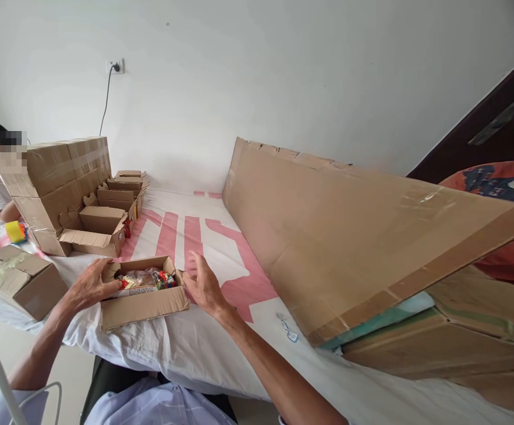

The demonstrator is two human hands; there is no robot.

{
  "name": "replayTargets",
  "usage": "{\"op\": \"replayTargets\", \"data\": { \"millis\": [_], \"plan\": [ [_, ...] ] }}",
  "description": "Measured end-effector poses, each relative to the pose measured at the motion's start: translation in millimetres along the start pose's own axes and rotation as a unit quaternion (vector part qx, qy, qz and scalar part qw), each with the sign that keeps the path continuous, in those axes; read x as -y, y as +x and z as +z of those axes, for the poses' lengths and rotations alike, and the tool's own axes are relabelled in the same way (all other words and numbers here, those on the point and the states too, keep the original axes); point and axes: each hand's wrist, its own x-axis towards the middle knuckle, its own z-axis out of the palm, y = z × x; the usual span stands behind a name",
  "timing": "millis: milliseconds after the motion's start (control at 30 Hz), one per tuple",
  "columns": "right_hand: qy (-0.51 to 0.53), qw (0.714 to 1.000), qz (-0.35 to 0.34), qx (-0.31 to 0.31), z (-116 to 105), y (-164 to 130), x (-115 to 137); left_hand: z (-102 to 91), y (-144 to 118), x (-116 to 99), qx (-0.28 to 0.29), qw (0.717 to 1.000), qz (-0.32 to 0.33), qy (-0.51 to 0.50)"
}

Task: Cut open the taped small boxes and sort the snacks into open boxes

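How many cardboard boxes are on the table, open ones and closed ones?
Open small boxes: 5, the one between the left hand and right hand, namely the open box, plus a row of four.
Closed boxes: 2, the big taped box and the closed box.
Total: 7

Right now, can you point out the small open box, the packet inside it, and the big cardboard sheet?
small open box (144,308), head view, on its front wall.
packet (144,277), head view, on its clear wrapper.
big cardboard sheet (350,236), head view, on its broad face.
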Motion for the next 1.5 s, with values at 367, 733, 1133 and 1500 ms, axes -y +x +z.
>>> {"op": "replayTargets", "data": {
  "millis": [367,733,1133,1500],
  "plan": [
    [-0.302,0.93,-0.052,0.202,-10.8,31.1,56.2,-25.8,-11.0,20.4,-0.041,0.987,-0.021,-0.156],
    [-0.35,0.911,-0.067,0.206,10.1,56.6,50.8,1.5,-27.9,49.0,-0.046,0.997,0.037,0.046],
    [-0.339,0.914,-0.051,0.217,-5.9,64.5,52.8,18.4,-29.2,17.7,-0.028,0.998,0.056,0.022],
    [-0.401,0.885,-0.013,0.237,29.3,78.2,75.8,18.7,-32.0,2.9,-0.018,0.997,0.05,0.05]
  ]
}}
